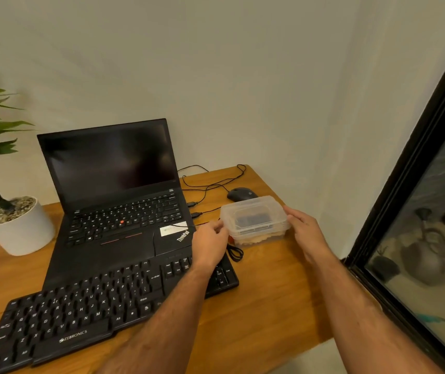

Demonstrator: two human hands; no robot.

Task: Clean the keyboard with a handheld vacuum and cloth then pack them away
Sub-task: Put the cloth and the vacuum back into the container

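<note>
A black external keyboard [89, 306] lies across the front of the wooden desk [264, 306], partly over the laptop's front edge. A clear plastic box [255, 220] with its lid on stands at the desk's right side. Through the plastic I make out a dark object and something tan beneath it. My left hand [209, 245] holds the box's left end with curled fingers. My right hand [303, 230] grips the right end, thumb on the lid's edge. No loose vacuum or cloth is visible on the desk.
An open black laptop [118, 190] with a dark screen sits behind the keyboard. A black mouse [241, 194] and its cables lie behind the box. A potted plant in a white pot [19, 228] stands at the left. A dark-framed window [418, 211] borders the desk's right.
</note>
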